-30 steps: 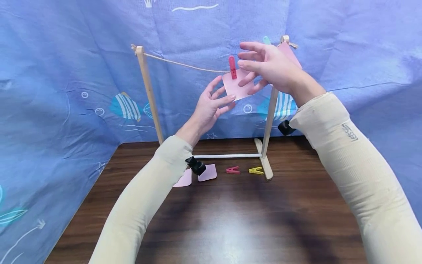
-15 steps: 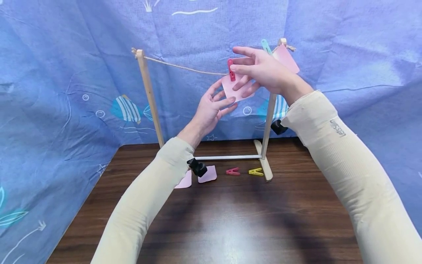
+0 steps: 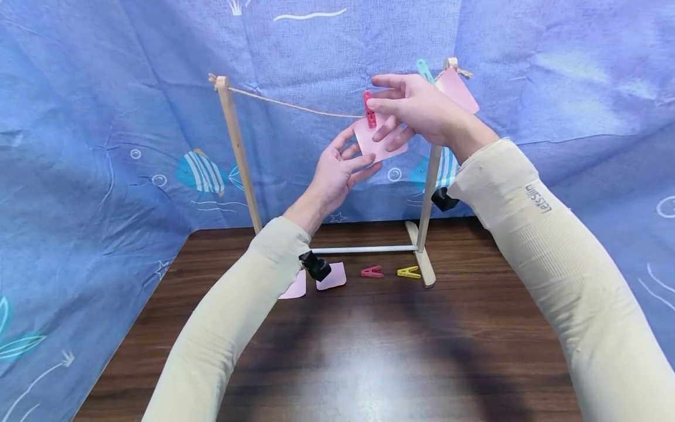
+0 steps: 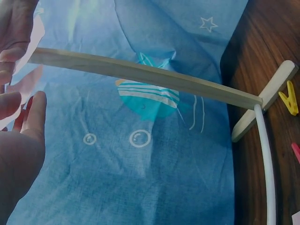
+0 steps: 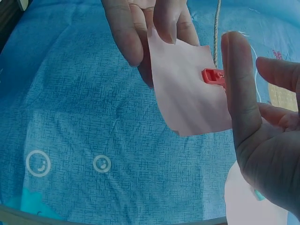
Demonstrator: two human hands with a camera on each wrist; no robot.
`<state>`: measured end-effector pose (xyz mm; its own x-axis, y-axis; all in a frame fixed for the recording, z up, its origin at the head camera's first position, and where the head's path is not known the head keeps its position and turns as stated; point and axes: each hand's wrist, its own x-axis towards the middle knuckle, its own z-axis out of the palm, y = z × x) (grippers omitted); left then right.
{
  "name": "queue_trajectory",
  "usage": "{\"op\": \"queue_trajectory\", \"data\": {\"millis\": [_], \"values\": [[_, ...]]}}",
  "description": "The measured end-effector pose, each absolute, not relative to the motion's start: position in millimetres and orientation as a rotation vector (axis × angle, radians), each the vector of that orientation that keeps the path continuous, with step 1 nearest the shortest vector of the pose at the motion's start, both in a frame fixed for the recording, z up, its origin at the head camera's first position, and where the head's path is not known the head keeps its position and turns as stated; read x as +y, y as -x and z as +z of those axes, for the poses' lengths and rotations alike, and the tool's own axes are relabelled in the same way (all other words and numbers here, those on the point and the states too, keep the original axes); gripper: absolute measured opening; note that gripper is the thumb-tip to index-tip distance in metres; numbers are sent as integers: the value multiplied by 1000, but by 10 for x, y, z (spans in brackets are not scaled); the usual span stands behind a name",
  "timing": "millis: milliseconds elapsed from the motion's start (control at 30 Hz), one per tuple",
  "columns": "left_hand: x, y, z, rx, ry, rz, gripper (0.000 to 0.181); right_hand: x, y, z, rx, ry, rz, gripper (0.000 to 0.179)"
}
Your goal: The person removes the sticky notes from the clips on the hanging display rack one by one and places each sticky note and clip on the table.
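A pink paper square (image 3: 367,140) hangs from the rope (image 3: 295,106), held by a red clothespin (image 3: 370,111) at its top edge. My left hand (image 3: 337,173) pinches the lower left corner of that paper, thumb in front and fingers behind. At the clothespin's upper end, my right hand (image 3: 422,111) has its thumb on the front and a finger behind. Its other fingers spread out, some in front of the paper. The right wrist view shows the paper (image 5: 187,89) gently curved, with the red clothespin (image 5: 213,76) partly behind my right thumb.
Another pink paper (image 3: 457,91) hangs by a teal clothespin (image 3: 424,70) near the right post (image 3: 431,187). On the table (image 3: 337,351) lie a pink paper (image 3: 332,276), a second one (image 3: 295,286), a red clothespin (image 3: 372,271) and a yellow clothespin (image 3: 409,272).
My right hand has moved left and slightly down, bringing its thumb from beside the red clothespin onto it. My left hand keeps its pinch on the paper's corner.
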<state>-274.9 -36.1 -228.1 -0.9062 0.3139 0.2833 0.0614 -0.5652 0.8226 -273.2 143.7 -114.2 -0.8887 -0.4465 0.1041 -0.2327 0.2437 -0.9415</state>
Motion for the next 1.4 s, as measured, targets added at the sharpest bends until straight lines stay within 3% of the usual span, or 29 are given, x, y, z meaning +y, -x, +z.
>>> {"op": "queue_trajectory", "data": {"millis": [367,1067,1400], "values": [[-390,2755,-2259,1373,-566,2627,62,1353,2781,-1092,2368,488,-1717,72],[-408,2721,-2253,1528,-508,2612,50,1359,2766,-1054,2469,522,-1654,61],[-389,2730,-2287,1552,-534,2593,46,1443,2667,-903,2544,540,-1381,63]]}}
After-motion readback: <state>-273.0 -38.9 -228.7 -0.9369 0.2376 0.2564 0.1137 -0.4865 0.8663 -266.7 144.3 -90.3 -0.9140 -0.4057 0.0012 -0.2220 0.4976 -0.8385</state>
